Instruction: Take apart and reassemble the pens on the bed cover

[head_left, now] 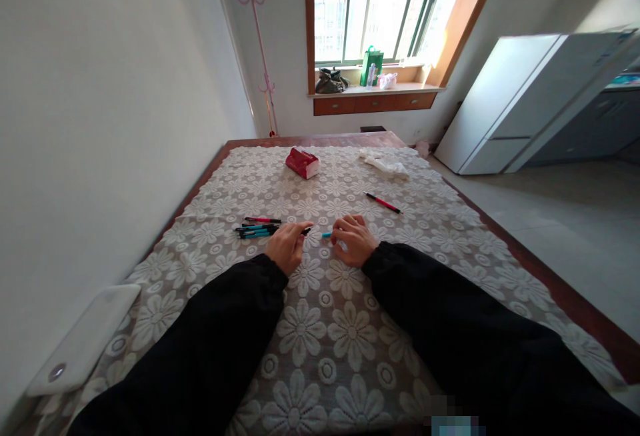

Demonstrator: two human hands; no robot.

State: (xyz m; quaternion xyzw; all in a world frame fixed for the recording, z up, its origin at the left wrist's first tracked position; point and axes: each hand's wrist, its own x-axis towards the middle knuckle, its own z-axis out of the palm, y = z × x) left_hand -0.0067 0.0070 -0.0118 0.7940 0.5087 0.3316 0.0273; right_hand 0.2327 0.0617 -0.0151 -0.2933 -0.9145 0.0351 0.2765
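My left hand [287, 247] is closed in a pinch over the tablecloth. From its fingertips sticks out a short black pen piece [307, 230]; the remainder is hidden by the fingers. Facing it, a small gap away, my right hand [354, 240] has its fingers curled around a blue pen piece [327, 235], whose end points left. Beside my left hand lies a bunch of blue and black pens [256, 231], with a red pen [263, 220] along its far side. Beyond my right hand, a red and black pen [383, 203] rests at a slant.
A patterned lace tablecloth [353, 331] covers the wooden table. Farther back lie a red tissue pack [302, 163] and a crumpled white plastic bag [386, 165]. At the near left, a white oblong object [87, 339] sits against the wall. A fridge [505, 103] stands right.
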